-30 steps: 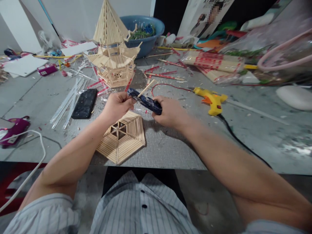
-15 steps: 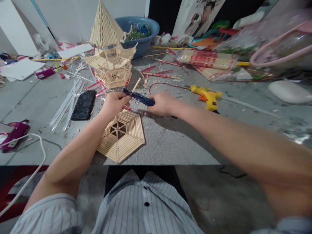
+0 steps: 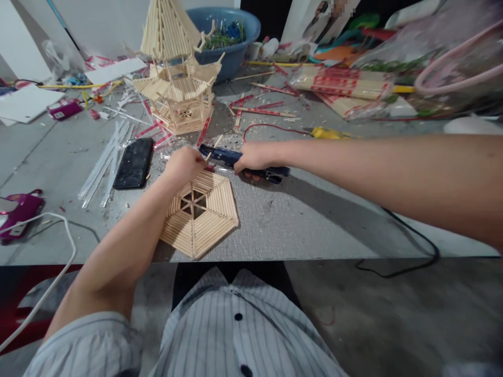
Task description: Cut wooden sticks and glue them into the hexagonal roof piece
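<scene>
My left hand (image 3: 184,163) is closed around a short wooden stick (image 3: 212,147), pinching its lower end. The stick's tip lies in the jaws of dark blue cutting pliers (image 3: 231,156), and my right hand (image 3: 255,157) is wrapped round their handles. Both hands hover just above the grey table (image 3: 314,214). Under my left wrist lies a flat hexagonal roof panel (image 3: 202,212) made of wooden sticks. A tall stick pagoda model (image 3: 176,73) stands behind the hands.
A black phone (image 3: 134,163) and clear glue sticks (image 3: 102,165) lie left of the hands. A yellow glue gun (image 3: 328,133) shows behind my right forearm, its black cord (image 3: 416,246) trailing off the edge. A blue bowl (image 3: 230,31), chopstick packets (image 3: 346,86) and a purple glue gun (image 3: 18,209) lie around.
Both hands have dropped lower towards the table, and the pliers now lie flatter. My right arm has swung across, covering most of the yellow glue gun. The stick stays in the jaws.
</scene>
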{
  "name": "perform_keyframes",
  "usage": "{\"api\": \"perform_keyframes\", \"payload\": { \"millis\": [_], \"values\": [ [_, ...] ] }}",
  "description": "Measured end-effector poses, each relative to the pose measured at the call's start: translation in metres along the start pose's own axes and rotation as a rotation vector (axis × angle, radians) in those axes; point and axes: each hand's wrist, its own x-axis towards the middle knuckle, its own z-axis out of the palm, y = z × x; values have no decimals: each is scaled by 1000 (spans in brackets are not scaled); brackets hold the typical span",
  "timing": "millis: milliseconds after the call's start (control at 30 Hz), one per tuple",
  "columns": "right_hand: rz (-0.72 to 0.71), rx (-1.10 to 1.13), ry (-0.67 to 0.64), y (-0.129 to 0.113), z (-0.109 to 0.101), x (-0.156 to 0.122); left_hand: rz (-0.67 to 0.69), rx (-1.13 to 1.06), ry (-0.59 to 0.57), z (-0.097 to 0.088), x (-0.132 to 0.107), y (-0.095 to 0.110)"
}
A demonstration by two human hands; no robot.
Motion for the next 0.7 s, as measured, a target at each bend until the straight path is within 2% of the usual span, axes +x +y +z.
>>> {"api": "perform_keyframes", "payload": {
  "millis": [267,500,700],
  "values": [
    [-20,-16,61,-1,2,5,-31,1,10,2,1,2],
    [-47,-48,35,-2,1,7,-61,26,-5,0,3,3],
    [-42,-57,122,2,8,10,-46,21,7,2,3,3]
  ]
}}
